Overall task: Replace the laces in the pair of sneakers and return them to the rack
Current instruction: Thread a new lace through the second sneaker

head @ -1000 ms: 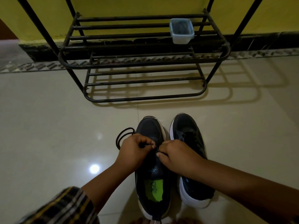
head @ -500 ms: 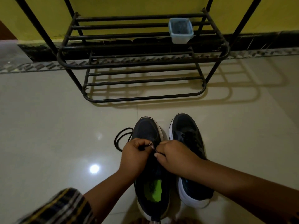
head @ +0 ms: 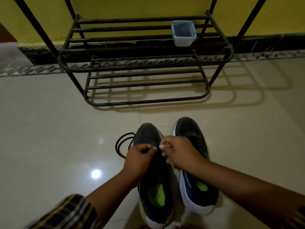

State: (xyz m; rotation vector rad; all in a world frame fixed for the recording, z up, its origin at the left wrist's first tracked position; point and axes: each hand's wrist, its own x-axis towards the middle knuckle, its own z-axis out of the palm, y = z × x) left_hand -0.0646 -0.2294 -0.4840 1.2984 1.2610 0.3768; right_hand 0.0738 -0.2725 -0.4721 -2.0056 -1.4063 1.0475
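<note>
We find no legible text, brand, number or sign: none on the sneakers (head: 155,187), the rack (head: 145,68) or the container (head: 183,33).

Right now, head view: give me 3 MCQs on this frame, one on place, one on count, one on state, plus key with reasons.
1. Where is the tub?
A. On the rack's top shelf
B. On the floor by the sneakers
C. Inside a sneaker

2. How many sneakers stand on the floor?
A. One
B. Two
C. Three

3. What is the left hand doing?
A. Resting flat on the floor
B. Pinching a lace tip
C. Gripping the rack

Key:
1 A: the tub sits on the upper bars of the rack, right side.
2 B: left sneaker and right sneaker stand side by side.
3 B: its fingers pinch the black lace end over the left sneaker, close to the right hand.
</note>
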